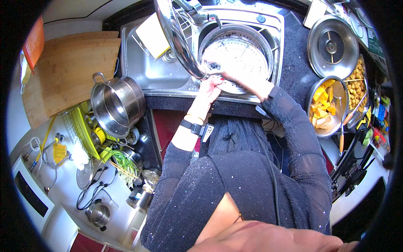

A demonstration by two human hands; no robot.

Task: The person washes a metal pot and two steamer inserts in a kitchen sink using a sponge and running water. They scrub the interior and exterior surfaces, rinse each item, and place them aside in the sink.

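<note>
In the right basin of the steel sink [278, 63] rests a round metal steamer pot [270, 67] with a perforated steamer plate [248, 60] inside it. My left hand [210, 89], fingers curled, is at the pot's near left rim, right under the end of the curved chrome faucet spout [176, 34]. My right hand [224, 73] reaches across from the right, over the plate, close to my left fingers. It is blurred by motion. Glare and overlap hide whether either hand grips anything.
A tall steel pot [118, 107] stands left of the sink, below a wooden cutting board [72, 72]. To the right are a pot lid [333, 47], a bowl of cut pumpkin [322, 102] and a tray of brown food pieces [357, 85]. A white-yellow board [153, 36] leans in the left basin.
</note>
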